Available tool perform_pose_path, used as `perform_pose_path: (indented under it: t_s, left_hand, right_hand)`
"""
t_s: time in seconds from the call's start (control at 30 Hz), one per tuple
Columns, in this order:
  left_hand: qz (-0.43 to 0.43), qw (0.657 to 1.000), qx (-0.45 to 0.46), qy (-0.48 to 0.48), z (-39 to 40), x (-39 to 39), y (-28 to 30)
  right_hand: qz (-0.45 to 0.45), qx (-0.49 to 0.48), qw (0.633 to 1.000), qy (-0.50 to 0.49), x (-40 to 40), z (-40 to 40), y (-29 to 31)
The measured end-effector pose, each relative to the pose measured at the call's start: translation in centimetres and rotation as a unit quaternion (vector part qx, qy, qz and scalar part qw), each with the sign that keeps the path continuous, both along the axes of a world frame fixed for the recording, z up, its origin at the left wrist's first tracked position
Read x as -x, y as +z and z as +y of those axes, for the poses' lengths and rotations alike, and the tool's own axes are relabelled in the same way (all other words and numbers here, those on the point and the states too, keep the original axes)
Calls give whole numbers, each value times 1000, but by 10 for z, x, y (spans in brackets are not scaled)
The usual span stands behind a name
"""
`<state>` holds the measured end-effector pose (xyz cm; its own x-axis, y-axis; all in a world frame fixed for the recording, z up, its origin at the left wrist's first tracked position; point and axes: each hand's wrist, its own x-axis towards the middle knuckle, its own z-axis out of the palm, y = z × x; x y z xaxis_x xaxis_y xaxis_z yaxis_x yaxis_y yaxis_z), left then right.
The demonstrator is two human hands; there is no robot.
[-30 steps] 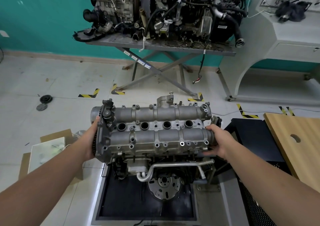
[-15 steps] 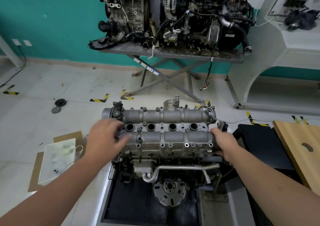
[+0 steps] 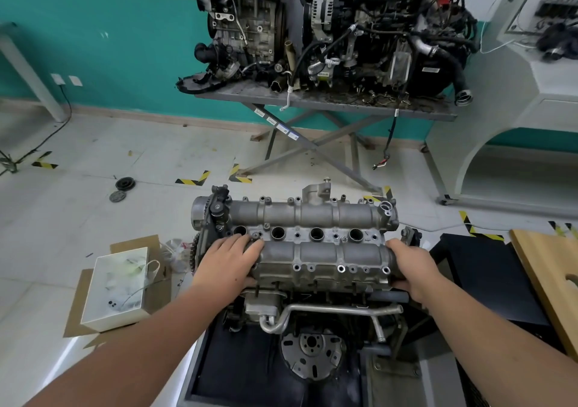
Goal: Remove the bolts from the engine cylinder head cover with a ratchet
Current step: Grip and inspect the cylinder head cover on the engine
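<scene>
Now the left hand (image 3: 226, 261) is lying flat with fingers spread on the left end of the cylinder head cover (image 3: 312, 244), fingertips pointing to about 1 o'clock. The cover's long side is running from 9 o'clock to 3 o'clock between both hands. The right hand (image 3: 413, 270) is curling around its right end. No ratchet is showing. The engine is sitting on a dark stand (image 3: 237, 372) over a pale tiled floor (image 3: 93, 156), with a white box (image 3: 115, 284) at 9 o'clock.

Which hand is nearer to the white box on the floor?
The left hand. It rests on the left end of the cylinder head cover, right of the white box. The right hand holds the cover's far end.
</scene>
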<state>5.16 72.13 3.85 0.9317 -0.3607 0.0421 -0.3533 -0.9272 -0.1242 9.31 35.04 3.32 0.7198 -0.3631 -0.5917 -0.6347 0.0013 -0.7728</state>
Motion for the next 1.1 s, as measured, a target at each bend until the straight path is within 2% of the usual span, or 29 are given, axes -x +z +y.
perform_pose_path:
  t_s: [0.33, 0.87, 1.1]
  left_hand:
    - [15, 999, 28, -11, 1, -6, 5]
    - [67, 997, 16, 29, -2, -17, 15]
    - [60, 997, 25, 40, -3, -8, 11]
  right_hand:
    - [9, 2, 1000, -4, -11, -2, 2]
    - [-6, 5, 1000, 23, -9, -5, 0]
    - [-15, 5, 1000, 14, -2, -3, -2]
